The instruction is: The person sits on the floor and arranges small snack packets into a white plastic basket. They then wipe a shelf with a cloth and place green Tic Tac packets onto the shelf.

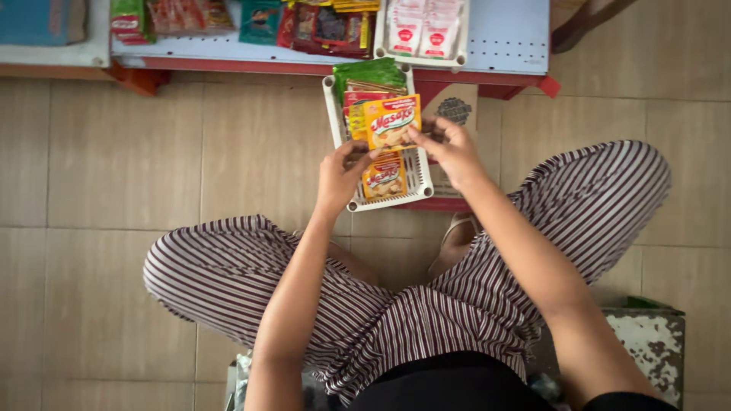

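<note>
Upper centre of the frame: my left hand (340, 173) and right hand (451, 147) together pinched an orange-yellow seasoning sachet (393, 122), one at each lower corner, above the white slotted basket (417, 176) on the tiled floor (114, 152). More sachets (384, 176) stood filed inside (green ones (370, 74) at the far end). I judged this the sorting step; slotting it in would need it kept upright.
</note>
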